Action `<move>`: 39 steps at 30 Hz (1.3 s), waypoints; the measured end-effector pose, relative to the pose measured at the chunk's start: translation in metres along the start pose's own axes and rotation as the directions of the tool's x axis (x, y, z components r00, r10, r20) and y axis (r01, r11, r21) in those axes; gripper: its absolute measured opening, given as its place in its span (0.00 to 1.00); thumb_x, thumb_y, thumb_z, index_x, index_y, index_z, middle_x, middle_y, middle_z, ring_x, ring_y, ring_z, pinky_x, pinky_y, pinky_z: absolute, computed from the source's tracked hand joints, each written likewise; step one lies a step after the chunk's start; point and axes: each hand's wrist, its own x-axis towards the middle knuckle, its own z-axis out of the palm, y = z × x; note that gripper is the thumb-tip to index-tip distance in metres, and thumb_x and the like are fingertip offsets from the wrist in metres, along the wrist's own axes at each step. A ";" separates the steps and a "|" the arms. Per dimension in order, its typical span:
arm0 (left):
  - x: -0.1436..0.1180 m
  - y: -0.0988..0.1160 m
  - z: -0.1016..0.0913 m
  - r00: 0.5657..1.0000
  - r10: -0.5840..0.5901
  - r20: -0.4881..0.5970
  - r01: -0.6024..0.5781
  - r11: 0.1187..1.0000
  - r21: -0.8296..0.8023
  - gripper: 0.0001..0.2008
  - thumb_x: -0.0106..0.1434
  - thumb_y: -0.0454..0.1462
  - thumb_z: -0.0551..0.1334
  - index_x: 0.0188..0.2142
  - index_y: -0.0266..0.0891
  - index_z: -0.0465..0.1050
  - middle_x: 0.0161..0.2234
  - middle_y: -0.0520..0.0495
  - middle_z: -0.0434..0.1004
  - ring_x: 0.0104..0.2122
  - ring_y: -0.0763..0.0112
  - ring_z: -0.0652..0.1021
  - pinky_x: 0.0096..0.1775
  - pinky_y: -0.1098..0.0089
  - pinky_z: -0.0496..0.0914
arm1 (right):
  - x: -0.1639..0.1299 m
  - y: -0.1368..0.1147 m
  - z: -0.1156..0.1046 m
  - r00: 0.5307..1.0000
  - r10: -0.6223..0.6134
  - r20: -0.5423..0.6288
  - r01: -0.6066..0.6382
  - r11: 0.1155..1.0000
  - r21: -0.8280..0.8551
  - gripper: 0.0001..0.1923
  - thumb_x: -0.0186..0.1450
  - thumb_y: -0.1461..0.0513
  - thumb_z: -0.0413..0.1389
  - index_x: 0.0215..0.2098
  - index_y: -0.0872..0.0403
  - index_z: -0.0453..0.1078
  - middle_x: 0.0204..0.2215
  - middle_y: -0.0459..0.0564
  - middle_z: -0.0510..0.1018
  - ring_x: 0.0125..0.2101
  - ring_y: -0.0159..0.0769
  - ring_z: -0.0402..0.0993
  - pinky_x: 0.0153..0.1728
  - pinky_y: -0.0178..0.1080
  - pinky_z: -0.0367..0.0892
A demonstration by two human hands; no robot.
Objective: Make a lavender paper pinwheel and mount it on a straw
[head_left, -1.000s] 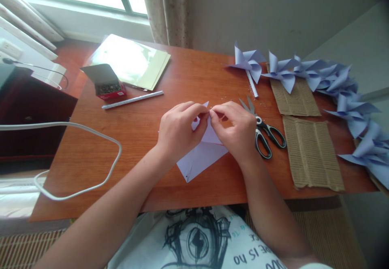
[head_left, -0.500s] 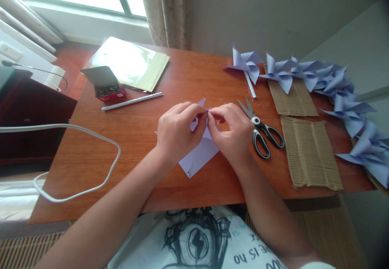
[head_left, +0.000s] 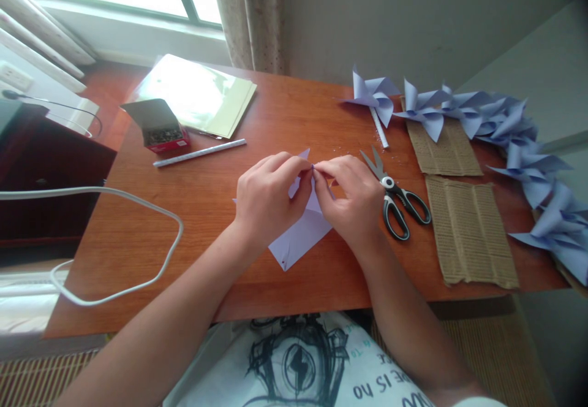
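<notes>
Paper pinwheel in assembly at the middle of the desk (head_left: 193,223). The left hand (head_left: 269,201) and right hand (head_left: 351,201) meet over one lilac paper sheet (head_left: 301,238), each grip closed on its folded tips, pinched together at the centre; one corner lies flat toward the desk's near edge. By judgement, the folding is nearly done and the fastening to a stick remains. Finished pinwheels (head_left: 505,131) lie in a row along the far right; their overlap prevents an exact count, at least six. Also present: one pair of scissors (head_left: 397,198), two cardboard pieces (head_left: 468,229), one white stick (head_left: 199,152), one open box of pins (head_left: 158,128), one stack of sheets (head_left: 197,94).
</notes>
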 end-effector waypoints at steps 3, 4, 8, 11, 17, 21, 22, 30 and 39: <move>0.003 0.001 -0.002 0.997 -0.083 0.008 0.083 0.986 -0.142 0.04 0.65 0.34 0.61 0.35 0.40 0.76 0.31 0.50 0.80 0.29 0.72 0.76 0.32 0.72 0.68 | 0.000 0.000 -0.001 0.999 0.043 0.011 -0.043 0.998 0.034 0.06 0.70 0.65 0.56 0.37 0.51 0.74 0.32 0.49 0.81 0.33 0.37 0.75 0.37 0.39 0.71; 0.003 0.001 -0.003 0.995 -0.099 0.003 0.098 0.978 -0.181 0.03 0.64 0.33 0.62 0.35 0.39 0.76 0.31 0.51 0.80 0.28 0.73 0.76 0.32 0.72 0.69 | 0.000 0.000 -0.001 0.999 0.048 0.018 -0.048 0.998 0.037 0.06 0.70 0.65 0.56 0.37 0.51 0.74 0.32 0.49 0.81 0.32 0.36 0.75 0.37 0.39 0.71; 0.005 -0.001 -0.003 0.992 -0.122 -0.009 0.115 0.954 -0.275 0.04 0.62 0.30 0.63 0.34 0.39 0.76 0.29 0.52 0.79 0.28 0.74 0.76 0.32 0.74 0.70 | 0.000 0.000 -0.001 0.999 0.041 0.025 -0.042 0.999 0.030 0.06 0.71 0.65 0.55 0.37 0.51 0.74 0.31 0.49 0.80 0.32 0.36 0.75 0.36 0.39 0.71; 0.006 -0.001 -0.003 0.991 -0.131 -0.009 0.122 0.945 -0.303 0.04 0.61 0.30 0.63 0.33 0.38 0.76 0.29 0.51 0.79 0.27 0.75 0.76 0.31 0.74 0.70 | -0.001 0.000 -0.001 0.999 0.039 0.022 -0.040 0.999 0.028 0.06 0.71 0.64 0.56 0.37 0.51 0.75 0.31 0.49 0.80 0.32 0.36 0.75 0.36 0.39 0.71; 0.005 -0.002 -0.002 0.985 -0.172 0.007 0.163 0.916 -0.368 0.04 0.60 0.30 0.64 0.33 0.38 0.77 0.29 0.51 0.80 0.27 0.74 0.76 0.31 0.73 0.71 | -0.001 -0.001 0.000 0.999 0.037 0.020 -0.038 0.998 0.041 0.06 0.71 0.65 0.56 0.37 0.51 0.75 0.32 0.49 0.81 0.32 0.36 0.76 0.37 0.39 0.72; 0.005 -0.003 -0.001 0.979 -0.202 0.022 0.193 0.894 -0.403 0.04 0.60 0.30 0.64 0.33 0.38 0.78 0.29 0.51 0.80 0.26 0.75 0.76 0.31 0.73 0.71 | 0.000 -0.002 -0.001 1.000 0.029 0.013 -0.029 0.999 0.037 0.06 0.71 0.64 0.56 0.38 0.51 0.75 0.32 0.49 0.81 0.33 0.36 0.76 0.36 0.39 0.72; 0.005 -0.003 -0.001 0.977 -0.211 0.028 0.203 0.887 -0.414 0.04 0.61 0.30 0.64 0.33 0.38 0.78 0.29 0.51 0.80 0.26 0.75 0.76 0.31 0.73 0.71 | 0.000 -0.001 -0.001 1.000 0.024 0.005 -0.024 0.999 0.036 0.05 0.71 0.65 0.56 0.38 0.51 0.75 0.32 0.49 0.81 0.33 0.36 0.76 0.36 0.39 0.72; 0.005 0.000 0.000 0.946 -0.318 0.062 0.305 0.811 -0.499 0.03 0.61 0.31 0.65 0.33 0.38 0.79 0.28 0.51 0.81 0.27 0.74 0.77 0.31 0.74 0.70 | -0.003 -0.001 0.000 0.997 -0.060 -0.053 0.060 0.998 -0.014 0.05 0.70 0.66 0.59 0.40 0.51 0.77 0.32 0.49 0.81 0.35 0.37 0.77 0.40 0.39 0.73; 0.005 0.003 0.004 0.916 -0.377 0.135 0.368 0.662 -0.653 0.04 0.60 0.36 0.69 0.33 0.38 0.79 0.30 0.48 0.82 0.28 0.71 0.78 0.30 0.72 0.72 | -0.003 -0.001 0.001 0.996 0.000 -0.087 0.000 1.000 -0.003 0.05 0.69 0.65 0.58 0.38 0.49 0.76 0.33 0.50 0.82 0.34 0.38 0.78 0.38 0.41 0.74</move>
